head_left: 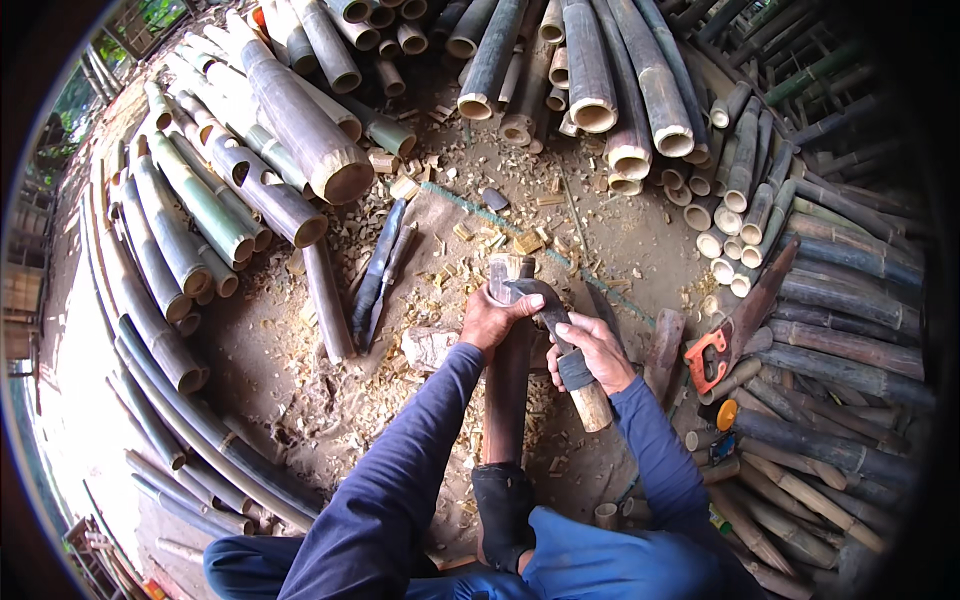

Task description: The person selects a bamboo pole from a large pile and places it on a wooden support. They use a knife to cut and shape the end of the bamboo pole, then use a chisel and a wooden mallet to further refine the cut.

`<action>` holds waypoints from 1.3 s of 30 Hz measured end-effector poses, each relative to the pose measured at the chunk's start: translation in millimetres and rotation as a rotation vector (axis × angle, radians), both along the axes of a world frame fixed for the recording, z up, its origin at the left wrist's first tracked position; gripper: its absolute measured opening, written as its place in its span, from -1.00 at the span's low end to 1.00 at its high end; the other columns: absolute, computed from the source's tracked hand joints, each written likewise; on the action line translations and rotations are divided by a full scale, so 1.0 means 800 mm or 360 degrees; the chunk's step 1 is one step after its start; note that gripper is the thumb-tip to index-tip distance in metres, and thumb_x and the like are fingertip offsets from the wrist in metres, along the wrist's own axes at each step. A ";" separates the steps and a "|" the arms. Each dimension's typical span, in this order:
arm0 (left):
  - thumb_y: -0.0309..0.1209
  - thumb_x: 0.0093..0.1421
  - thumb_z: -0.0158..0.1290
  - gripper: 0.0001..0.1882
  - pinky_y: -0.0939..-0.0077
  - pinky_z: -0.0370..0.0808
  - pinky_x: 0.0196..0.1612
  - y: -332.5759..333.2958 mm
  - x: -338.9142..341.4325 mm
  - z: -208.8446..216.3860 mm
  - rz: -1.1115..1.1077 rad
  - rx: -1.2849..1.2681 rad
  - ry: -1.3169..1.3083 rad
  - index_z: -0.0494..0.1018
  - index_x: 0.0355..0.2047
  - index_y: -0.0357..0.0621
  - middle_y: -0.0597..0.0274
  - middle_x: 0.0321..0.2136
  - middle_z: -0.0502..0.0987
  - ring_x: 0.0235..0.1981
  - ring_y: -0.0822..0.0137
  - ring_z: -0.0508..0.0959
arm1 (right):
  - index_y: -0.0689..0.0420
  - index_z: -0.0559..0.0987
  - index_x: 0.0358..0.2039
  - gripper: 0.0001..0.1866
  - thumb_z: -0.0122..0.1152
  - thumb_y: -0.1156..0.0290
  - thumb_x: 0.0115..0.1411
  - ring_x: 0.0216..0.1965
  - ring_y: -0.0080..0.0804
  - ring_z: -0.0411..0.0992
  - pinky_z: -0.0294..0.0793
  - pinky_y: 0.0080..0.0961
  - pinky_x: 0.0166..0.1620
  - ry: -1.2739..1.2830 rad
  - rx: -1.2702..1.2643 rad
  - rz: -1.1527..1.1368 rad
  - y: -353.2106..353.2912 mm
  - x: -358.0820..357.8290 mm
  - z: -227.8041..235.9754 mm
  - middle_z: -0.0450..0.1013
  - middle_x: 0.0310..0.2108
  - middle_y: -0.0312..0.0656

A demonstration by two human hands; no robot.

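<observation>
Fingers of my left hand [488, 320] close around the upper part of a dark bamboo pole [508, 400], which runs back toward my body between my legs. In my right hand [597, 352] is a short adze-like tool with a curved dark metal head [543, 303], a black-wrapped grip [576, 370] and a pale wooden handle end [592, 409]. That metal head lies against the pole near its pale, cut far end [511, 266], close to my left thumb. Partly hidden behind my right hand, a dark pointed blade [604, 305] rests on the ground.
Wood chips cover the ground. A pale wood block [428, 348] lies left of the pole, with long dark tools [378, 275] and a bamboo length [326, 300] beyond. An orange-handled saw [708, 361] leans at right. Stacked bamboo [590, 75] surrounds me.
</observation>
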State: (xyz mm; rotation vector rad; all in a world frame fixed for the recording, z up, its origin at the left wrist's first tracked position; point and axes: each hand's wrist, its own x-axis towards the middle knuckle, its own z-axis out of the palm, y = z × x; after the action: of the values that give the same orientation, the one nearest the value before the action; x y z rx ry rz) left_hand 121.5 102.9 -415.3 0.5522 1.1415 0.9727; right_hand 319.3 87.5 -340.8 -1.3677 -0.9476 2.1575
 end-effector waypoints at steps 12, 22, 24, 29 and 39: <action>0.19 -0.15 0.46 -0.10 0.33 0.59 -0.16 0.028 0.011 0.020 -0.0194 -0.0390 0.0815 0.52 -0.14 -0.48 -0.04 -0.26 0.64 -0.26 0.23 0.65 | 0.09 0.41 -0.16 -0.74 0.06 0.15 0.42 -0.66 -0.38 0.50 0.55 -0.44 -0.61 -0.0061 0.0252 -0.0565 0.022 -0.042 -0.019 0.51 -0.55 -0.16; -0.24 -0.05 0.50 -0.05 0.27 0.49 0.16 -0.002 -0.017 -0.029 0.0007 0.0119 -0.0340 0.23 0.25 -0.25 0.05 0.00 0.54 0.01 0.19 0.56 | 0.15 0.39 -0.20 -0.76 0.07 0.22 0.40 -0.65 -0.41 0.53 0.56 -0.48 -0.61 -0.0151 0.0039 0.0064 0.001 -0.033 0.027 0.52 -0.56 -0.11; -0.24 -0.05 0.50 -0.15 0.31 0.51 0.12 -0.002 -0.014 -0.027 0.0023 0.0087 -0.0351 0.32 0.18 -0.26 0.07 -0.05 0.57 -0.05 0.23 0.59 | 0.15 0.39 -0.20 -0.77 0.06 0.23 0.40 -0.65 -0.41 0.53 0.55 -0.49 -0.61 -0.0174 0.0031 0.0022 0.002 -0.035 0.027 0.52 -0.56 -0.11; 0.02 -0.14 0.51 -0.10 0.35 0.51 0.06 0.008 -0.002 -0.021 0.0121 -0.0168 0.0001 0.43 0.08 -0.33 0.04 -0.10 0.60 -0.08 0.22 0.60 | 0.11 0.39 -0.17 -0.79 0.06 0.23 0.40 -0.68 -0.42 0.50 0.53 -0.47 -0.63 -0.0142 0.0183 -0.0138 0.008 -0.044 0.006 0.50 -0.58 -0.15; -0.11 -0.13 0.54 0.22 0.28 0.39 0.23 0.004 -0.019 -0.020 -0.0021 0.0189 -0.0186 0.00 0.38 -0.24 0.00 0.16 0.40 0.17 0.19 0.42 | 0.14 0.40 -0.19 -0.75 0.05 0.20 0.40 -0.63 -0.40 0.53 0.57 -0.47 -0.59 -0.0011 0.0158 -0.0137 0.007 -0.035 0.027 0.52 -0.55 -0.13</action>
State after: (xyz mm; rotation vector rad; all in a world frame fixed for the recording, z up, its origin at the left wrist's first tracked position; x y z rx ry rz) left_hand 106.6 106.4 -431.0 0.5895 0.9792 1.0526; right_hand 291.2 93.0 -319.5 -1.3445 -0.9668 2.0161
